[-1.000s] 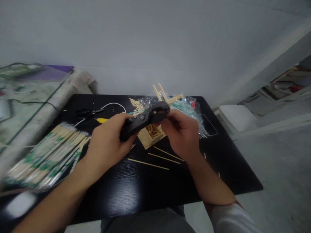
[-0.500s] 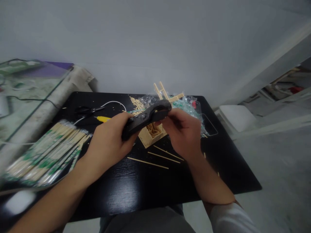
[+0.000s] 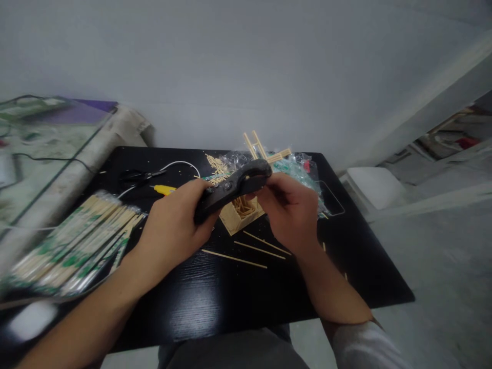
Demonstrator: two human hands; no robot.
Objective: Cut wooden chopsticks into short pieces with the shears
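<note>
Head view. Black table [image 3: 246, 305] spans the lower middle, its far edge near the pale wall. Sticks in clear-and-green packets [image 3: 82, 246] lie at its left side; a crumpled clear bag [image 3: 298, 174] lies at the far right, beyond the hands.

Left hand [image 3: 172, 220]: fingers wrapped round the handle of a black hand tool [image 3: 230, 188], holding it above the table. Right hand [image 3: 290, 210]: fingers curled in at the tool's head; whether they pinch anything, cannot tell, contact point hidden.

Key relation: tool's long axis runs obliquely, from the left palm up and away to the right, ending just beside the right fingertips. Right hand is the nearer to the head, left to the handle.

Small wooden box [image 3: 236, 224] sits on the table below the tool, partly covered by it, short pieces inside. Pale sticks [image 3: 282, 155] project past the tool's head, some upward, some to the right; their lower ends are hidden, so support unclear. Three loose thin sticks [image 3: 235, 259] lie on the near side of the box, roughly crosswise.
</note>
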